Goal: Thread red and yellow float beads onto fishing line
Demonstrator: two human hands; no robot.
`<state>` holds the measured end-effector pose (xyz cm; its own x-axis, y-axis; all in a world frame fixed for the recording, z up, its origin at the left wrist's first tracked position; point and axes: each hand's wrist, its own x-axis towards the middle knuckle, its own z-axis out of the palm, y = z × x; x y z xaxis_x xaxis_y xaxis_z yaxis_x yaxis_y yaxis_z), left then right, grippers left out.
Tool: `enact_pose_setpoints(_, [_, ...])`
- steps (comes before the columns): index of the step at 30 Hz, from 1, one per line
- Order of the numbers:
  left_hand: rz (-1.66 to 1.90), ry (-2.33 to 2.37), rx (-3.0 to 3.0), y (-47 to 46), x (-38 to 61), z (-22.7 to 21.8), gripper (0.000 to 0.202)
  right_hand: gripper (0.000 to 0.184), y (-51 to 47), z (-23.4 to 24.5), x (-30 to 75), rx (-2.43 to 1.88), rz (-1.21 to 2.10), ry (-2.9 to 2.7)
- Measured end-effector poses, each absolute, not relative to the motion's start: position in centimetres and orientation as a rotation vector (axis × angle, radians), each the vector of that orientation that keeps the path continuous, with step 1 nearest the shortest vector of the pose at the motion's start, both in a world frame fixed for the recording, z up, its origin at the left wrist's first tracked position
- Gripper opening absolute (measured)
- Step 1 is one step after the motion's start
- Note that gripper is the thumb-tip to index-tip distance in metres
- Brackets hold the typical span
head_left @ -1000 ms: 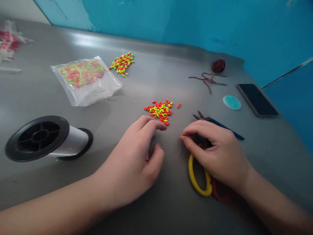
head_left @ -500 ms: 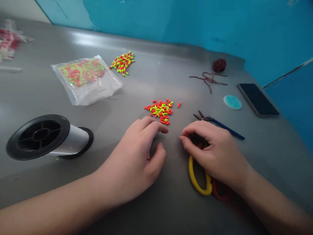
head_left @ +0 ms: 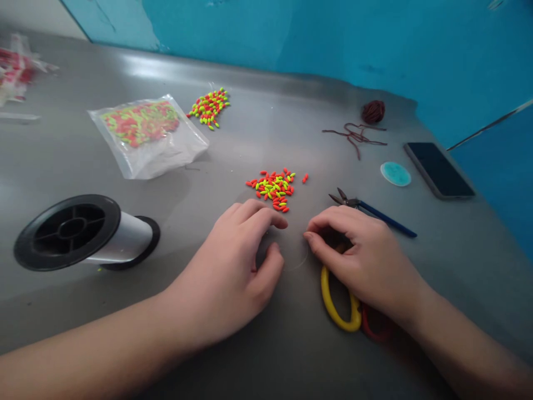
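Note:
My left hand (head_left: 237, 266) rests on the grey table, fingers curved, with a gap between thumb and index finger and nothing visible in it. Just beyond its fingertips lies a small pile of orange-red and yellow-green beads (head_left: 275, 188). Thumb and index finger of my right hand (head_left: 362, 255) pinch a thin clear line (head_left: 306, 257), which curves down toward the left hand. Beneath the right hand are scissors (head_left: 328, 303) with one yellow and one red handle; their blades are hidden. Blue-handled nippers (head_left: 387, 218) lie just beyond that hand.
At left stands a large spool (head_left: 120, 239) of clear line. Behind it are a plastic bag (head_left: 144, 133) of beads and another bead pile (head_left: 210, 107). To the right lie a phone (head_left: 439, 169), a turquoise disc (head_left: 395, 174), brown cord (head_left: 353, 133) and a cord ball (head_left: 373, 111).
Both hands hold nearly the same pose. The clear line's free end has shifted slightly left, toward the left thumb.

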<state>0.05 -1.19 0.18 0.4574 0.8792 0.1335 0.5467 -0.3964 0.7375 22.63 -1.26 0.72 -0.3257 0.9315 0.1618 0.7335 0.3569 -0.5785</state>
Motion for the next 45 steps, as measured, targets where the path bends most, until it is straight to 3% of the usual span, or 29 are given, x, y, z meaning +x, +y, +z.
enact_pose_setpoints(27, [0.864, 1.098, 2.268, -2.0, -0.1, 0.4, 0.028, 0.012, -2.0, 1.1, 22.8, -1.361, 0.422, -2.102])
enact_pose_setpoints(32, [0.869, 0.923, 2.421, -1.9, -0.4, 1.1, 0.032, 0.013, -2.9, 2.4, 22.2, -1.309, 0.807, -1.903])
enact_pose_setpoints(35, [0.852, 0.843, 2.405, -1.8, -0.6, 0.9, 0.023, 0.012, -3.2, 2.8, 21.8, -1.272, 0.991, -1.806])
enact_pose_setpoints(40, [0.887, 0.817, 2.274, -2.1, -0.5, 0.6, 0.013, 0.012, -3.5, 2.8, 21.8, -1.213, 0.969, -1.814])
enact_pose_setpoints(45, [0.770, 0.965, 1.751, -2.6, 0.1, 1.2, 0.012, 0.006, -3.5, 2.8, 22.4, -1.155, 0.961, -1.829])
